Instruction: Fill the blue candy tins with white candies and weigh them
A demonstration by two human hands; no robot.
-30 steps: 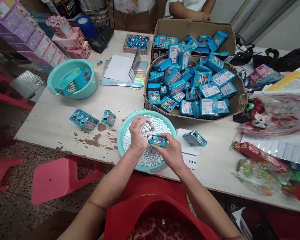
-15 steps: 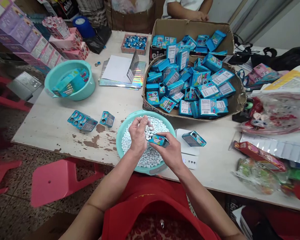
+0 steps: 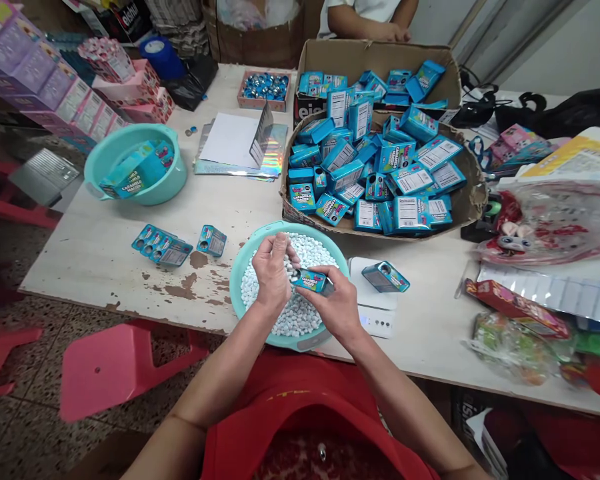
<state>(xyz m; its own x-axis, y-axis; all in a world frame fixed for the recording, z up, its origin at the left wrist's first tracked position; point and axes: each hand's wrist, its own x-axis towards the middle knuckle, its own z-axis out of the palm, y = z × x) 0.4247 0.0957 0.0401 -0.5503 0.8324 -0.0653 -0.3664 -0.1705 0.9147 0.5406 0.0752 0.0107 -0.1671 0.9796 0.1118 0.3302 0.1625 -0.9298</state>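
Over a turquoise basin (image 3: 237, 293) of small white candies (image 3: 296, 324), my right hand (image 3: 339, 304) grips a small blue candy box (image 3: 311, 281) tilted on its side. Its open end points left, toward my left hand (image 3: 274, 272), which is cupped around some white candies at the opening. My left fingers partly hide those candies. Right of the basin, another blue box with a round hole (image 3: 386, 276) rests on a white scale (image 3: 380, 308).
Blue boxes fill a cardboard carton (image 3: 475, 207) behind the basin. To the left are single and joined boxes (image 3: 162, 245) and a second turquoise basin (image 3: 173, 183). Bagged items (image 3: 555, 220) lie at right. A person's hands (image 3: 393, 32) show at the back.
Fewer white candies show between my left hand and the box opening. My left fingers have drawn closer around them, and the box has tipped slightly. The whole view has shifted a little.
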